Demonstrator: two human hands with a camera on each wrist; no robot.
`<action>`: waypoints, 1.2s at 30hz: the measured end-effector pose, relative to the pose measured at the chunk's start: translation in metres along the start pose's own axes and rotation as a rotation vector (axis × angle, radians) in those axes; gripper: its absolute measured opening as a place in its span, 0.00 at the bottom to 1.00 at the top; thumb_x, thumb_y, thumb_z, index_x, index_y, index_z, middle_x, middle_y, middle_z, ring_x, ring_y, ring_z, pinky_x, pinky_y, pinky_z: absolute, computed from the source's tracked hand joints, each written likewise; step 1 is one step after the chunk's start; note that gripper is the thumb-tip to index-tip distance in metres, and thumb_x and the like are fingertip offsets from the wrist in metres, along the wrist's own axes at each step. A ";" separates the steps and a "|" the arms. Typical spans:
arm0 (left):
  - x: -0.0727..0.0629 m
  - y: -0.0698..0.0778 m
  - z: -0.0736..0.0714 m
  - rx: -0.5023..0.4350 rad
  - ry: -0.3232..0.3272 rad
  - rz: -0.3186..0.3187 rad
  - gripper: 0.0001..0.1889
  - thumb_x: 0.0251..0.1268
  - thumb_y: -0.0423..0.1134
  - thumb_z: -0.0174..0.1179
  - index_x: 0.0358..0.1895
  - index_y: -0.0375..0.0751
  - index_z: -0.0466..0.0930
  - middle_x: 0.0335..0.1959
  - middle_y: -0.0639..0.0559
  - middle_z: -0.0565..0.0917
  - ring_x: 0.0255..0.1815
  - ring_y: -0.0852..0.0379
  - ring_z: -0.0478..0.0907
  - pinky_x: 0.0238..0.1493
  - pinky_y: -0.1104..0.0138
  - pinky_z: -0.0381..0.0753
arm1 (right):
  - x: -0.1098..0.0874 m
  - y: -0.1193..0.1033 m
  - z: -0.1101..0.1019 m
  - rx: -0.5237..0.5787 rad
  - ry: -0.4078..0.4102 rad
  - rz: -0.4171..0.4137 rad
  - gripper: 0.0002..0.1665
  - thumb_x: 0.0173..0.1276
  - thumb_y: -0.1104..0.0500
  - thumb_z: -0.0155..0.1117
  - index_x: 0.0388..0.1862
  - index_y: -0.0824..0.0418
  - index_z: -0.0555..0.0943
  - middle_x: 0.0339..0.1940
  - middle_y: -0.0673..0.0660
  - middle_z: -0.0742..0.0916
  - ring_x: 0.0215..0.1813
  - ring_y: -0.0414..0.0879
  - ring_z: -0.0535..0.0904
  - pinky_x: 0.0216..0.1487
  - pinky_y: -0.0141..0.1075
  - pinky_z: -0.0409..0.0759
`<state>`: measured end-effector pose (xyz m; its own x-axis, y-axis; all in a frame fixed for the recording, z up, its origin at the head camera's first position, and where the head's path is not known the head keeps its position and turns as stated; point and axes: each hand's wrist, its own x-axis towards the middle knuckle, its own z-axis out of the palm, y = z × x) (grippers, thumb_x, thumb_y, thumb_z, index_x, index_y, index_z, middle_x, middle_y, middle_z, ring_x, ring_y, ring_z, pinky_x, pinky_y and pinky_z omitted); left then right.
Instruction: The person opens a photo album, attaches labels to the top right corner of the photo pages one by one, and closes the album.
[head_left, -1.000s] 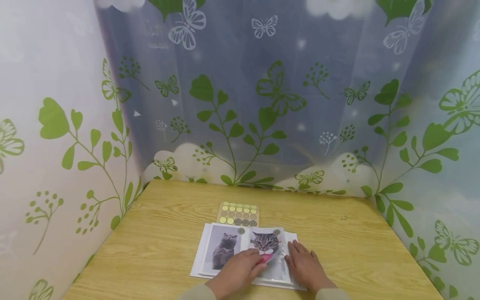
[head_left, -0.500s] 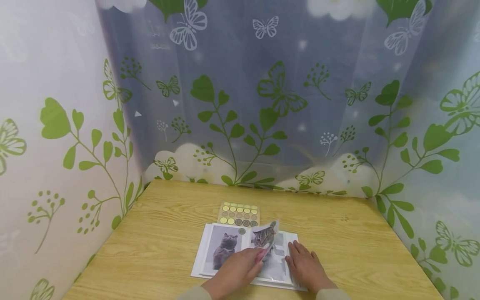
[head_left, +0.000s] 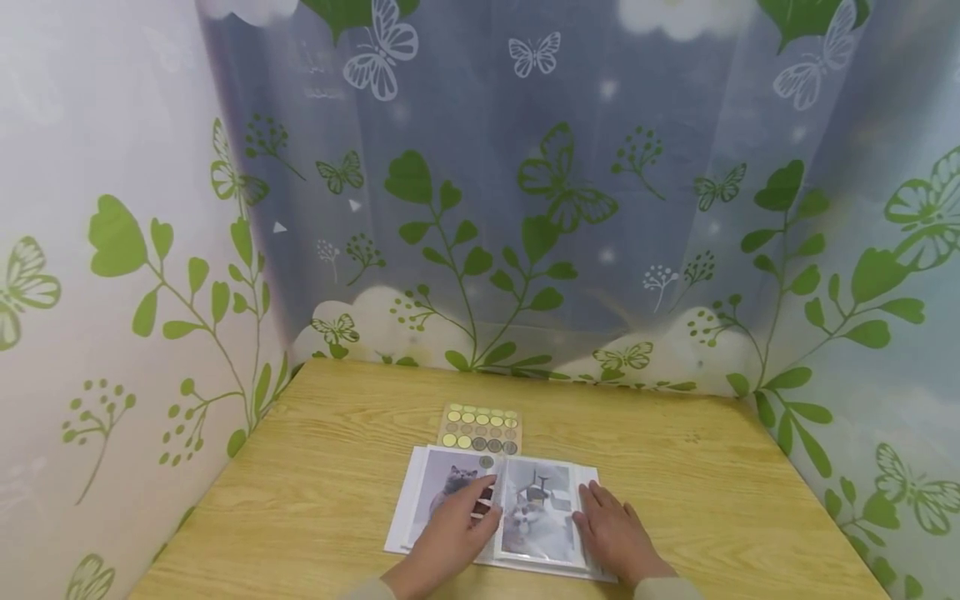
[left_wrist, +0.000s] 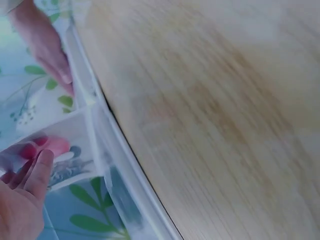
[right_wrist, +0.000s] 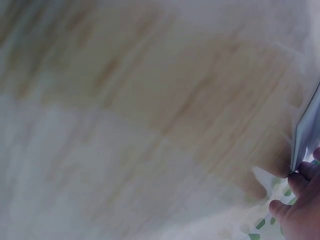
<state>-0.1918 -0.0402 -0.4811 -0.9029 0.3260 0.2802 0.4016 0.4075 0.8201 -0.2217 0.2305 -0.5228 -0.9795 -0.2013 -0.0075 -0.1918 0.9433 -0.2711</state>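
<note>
A white photo album [head_left: 401, 508] lies spread on the table, its left side showing a grey cat photo [head_left: 438, 477]. My left hand [head_left: 450, 529] reaches over that side and pinches a half-turned clear-sleeved page [head_left: 486, 500]. The left wrist view shows the raised page [left_wrist: 75, 167] with a cat and something pink on it, fingers at its edge. On the album's right side is a pale photo [head_left: 536, 517] with a dark plane-like shape. My right hand [head_left: 615, 533] rests along the right edge, fingers fairly straight; the right wrist view catches its fingertips beside the cover [right_wrist: 304, 132].
Just behind the album lies a tan sheet [head_left: 518, 433] with rows of yellow and dark round stickers. The wooden table [head_left: 315, 467] is enclosed by curtains [head_left: 480, 250] printed with leaves and butterflies on three sides.
My left hand has drawn the striped-cat page up from the right side and over to the left, uncovering the pale photo beneath. My right hand has stayed at the album's right edge.
</note>
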 end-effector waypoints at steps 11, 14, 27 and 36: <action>-0.011 -0.011 -0.035 -0.104 0.113 -0.084 0.22 0.67 0.35 0.59 0.61 0.26 0.75 0.43 0.42 0.86 0.39 0.55 0.85 0.39 0.70 0.84 | -0.003 -0.003 -0.003 0.006 0.019 -0.026 0.29 0.78 0.55 0.50 0.69 0.73 0.68 0.70 0.73 0.70 0.72 0.67 0.63 0.68 0.68 0.59; -0.015 -0.018 -0.040 -0.148 0.132 -0.117 0.23 0.65 0.34 0.61 0.60 0.24 0.75 0.41 0.42 0.86 0.38 0.54 0.85 0.37 0.71 0.84 | -0.003 -0.003 -0.003 0.006 0.012 -0.020 0.30 0.78 0.54 0.50 0.69 0.73 0.68 0.70 0.73 0.70 0.72 0.67 0.62 0.68 0.67 0.58; -0.028 -0.045 -0.057 -0.240 0.158 -0.259 0.26 0.55 0.24 0.64 0.58 0.15 0.72 0.28 0.48 0.82 0.26 0.55 0.83 0.29 0.69 0.84 | 0.000 -0.003 -0.003 0.008 -0.038 0.016 0.31 0.79 0.52 0.49 0.71 0.72 0.65 0.72 0.72 0.68 0.74 0.67 0.60 0.70 0.67 0.55; -0.038 -0.052 -0.061 -0.157 0.131 -0.305 0.24 0.55 0.24 0.65 0.55 0.14 0.73 0.26 0.51 0.80 0.25 0.57 0.80 0.27 0.70 0.83 | 0.000 -0.001 -0.001 -0.002 -0.026 0.003 0.31 0.79 0.53 0.49 0.71 0.72 0.66 0.72 0.72 0.68 0.73 0.67 0.61 0.69 0.67 0.56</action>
<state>-0.1873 -0.1258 -0.5037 -0.9935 0.0936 0.0641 0.0917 0.3303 0.9394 -0.2215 0.2298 -0.5217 -0.9782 -0.2048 -0.0335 -0.1885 0.9444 -0.2693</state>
